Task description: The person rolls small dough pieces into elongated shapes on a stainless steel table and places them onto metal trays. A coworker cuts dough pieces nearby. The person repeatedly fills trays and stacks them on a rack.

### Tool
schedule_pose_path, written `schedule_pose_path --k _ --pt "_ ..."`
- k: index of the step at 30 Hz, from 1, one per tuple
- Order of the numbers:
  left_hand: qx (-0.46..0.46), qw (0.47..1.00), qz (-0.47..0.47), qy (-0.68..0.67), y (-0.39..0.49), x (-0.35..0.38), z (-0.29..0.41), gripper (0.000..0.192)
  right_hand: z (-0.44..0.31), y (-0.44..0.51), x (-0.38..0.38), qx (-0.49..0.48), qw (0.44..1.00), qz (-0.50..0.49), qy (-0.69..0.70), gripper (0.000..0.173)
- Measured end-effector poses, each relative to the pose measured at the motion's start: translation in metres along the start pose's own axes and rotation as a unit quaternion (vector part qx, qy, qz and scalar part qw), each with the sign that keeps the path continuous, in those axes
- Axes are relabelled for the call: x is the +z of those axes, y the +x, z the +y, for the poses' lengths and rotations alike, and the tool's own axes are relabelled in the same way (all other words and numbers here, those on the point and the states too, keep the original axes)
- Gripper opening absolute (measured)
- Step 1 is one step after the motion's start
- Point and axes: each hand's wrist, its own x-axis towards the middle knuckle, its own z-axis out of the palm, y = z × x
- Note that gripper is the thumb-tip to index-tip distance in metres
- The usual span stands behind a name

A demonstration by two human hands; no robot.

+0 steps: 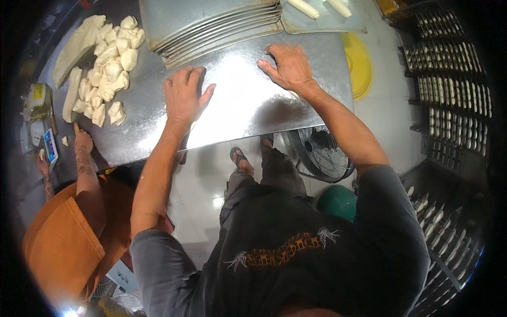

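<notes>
My left hand (184,93) is palm down over the steel table (237,107), its thumb spread, just below the tray stack. A sliver of pale dough (193,126) shows beside its wrist. My right hand (288,68) is farther right, thumb and fingers apart and curved, with another bit of pale dough (294,94) by the wrist. Both palms face away, so what lies beneath them is hidden. A heap of cut dough pieces (113,71) sits at the left, beside a long dough slab (77,49) and a shorter dough strip (72,95).
Stacked metal trays (214,31) stand at the back; another tray (324,25) bears shaped dough rolls (303,8). A co-worker's hand (83,140) is at the left near a digital scale (50,146). A floor fan (323,152), yellow round lid (358,65) and loaded racks (443,75) are right.
</notes>
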Motion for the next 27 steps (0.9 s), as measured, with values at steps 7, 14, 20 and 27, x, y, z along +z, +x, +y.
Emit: schedule_pose_path --k 7,14,20,27 --pt "0.030 0.997 -0.071 -0.014 -0.020 -0.007 0.001 0.063 0.012 -0.021 -0.002 -0.036 0.998 0.033 -0.028 0.055" --pt "0.059 0.997 0.002 -0.043 -0.032 0.003 -0.010 0.066 0.014 -0.035 0.003 -0.024 0.999 -0.012 -0.022 0.058" --pt "0.014 0.999 0.041 -0.008 -0.048 -0.002 0.001 0.070 0.017 -0.049 0.011 -0.121 0.984 0.111 -0.066 0.050" --pt "-0.040 0.991 -0.090 -0.092 -0.050 -0.021 -0.011 0.064 0.020 -0.059 0.000 -0.099 0.987 0.116 0.048 0.031"
